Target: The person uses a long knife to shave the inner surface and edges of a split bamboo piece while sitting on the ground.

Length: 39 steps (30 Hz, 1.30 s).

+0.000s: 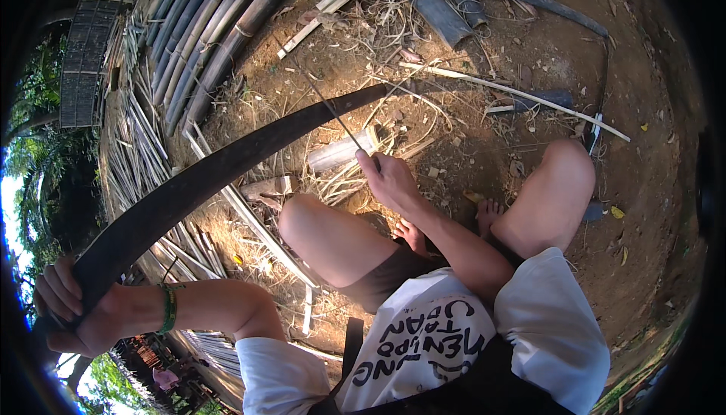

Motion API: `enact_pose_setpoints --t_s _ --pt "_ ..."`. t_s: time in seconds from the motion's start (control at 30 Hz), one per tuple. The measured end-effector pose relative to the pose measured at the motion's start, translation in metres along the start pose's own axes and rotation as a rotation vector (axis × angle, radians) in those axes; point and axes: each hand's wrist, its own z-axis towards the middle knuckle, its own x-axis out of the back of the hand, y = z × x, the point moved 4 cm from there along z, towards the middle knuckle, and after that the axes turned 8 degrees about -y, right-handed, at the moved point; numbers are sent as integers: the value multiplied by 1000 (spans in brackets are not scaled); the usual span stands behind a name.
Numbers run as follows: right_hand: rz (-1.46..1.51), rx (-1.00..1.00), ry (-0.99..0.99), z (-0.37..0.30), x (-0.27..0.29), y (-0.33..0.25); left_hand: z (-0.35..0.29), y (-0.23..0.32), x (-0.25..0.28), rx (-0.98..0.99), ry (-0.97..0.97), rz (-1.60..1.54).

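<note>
Far left to centre: left hand [102,326] on a long, curved, dark-brown flat strip [227,159], maybe bamboo; thin, straight, dark rod-like tool [348,129] in right hand [389,180].
Left fingers closed round strip's near end, strip running up-right above pale, narrow bamboo slats [140,154]; tool crosses near its far end, contact can't tell; right fingers wrapped round tool's base. Probably best: firm left grip, strip kept from twisting, strokes light, tool clear of bare knees [302,220].
</note>
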Motion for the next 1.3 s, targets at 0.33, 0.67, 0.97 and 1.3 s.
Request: enact_pose_setpoints --t_s 0.33,0.67,0.97,1.3 --pt "-48 11 9 -3 11 10 4 -3 1 16 -11 -30" --pt "-68 147 38 -12 -4 -11 -9 -5 -22 -52 123 152" --pt "-18 102 -38 -24 -6 -2 -14 15 -34 55 114 175" --pt "-120 332 78 -28 -14 -9 -4 -4 -29 88 4 32"
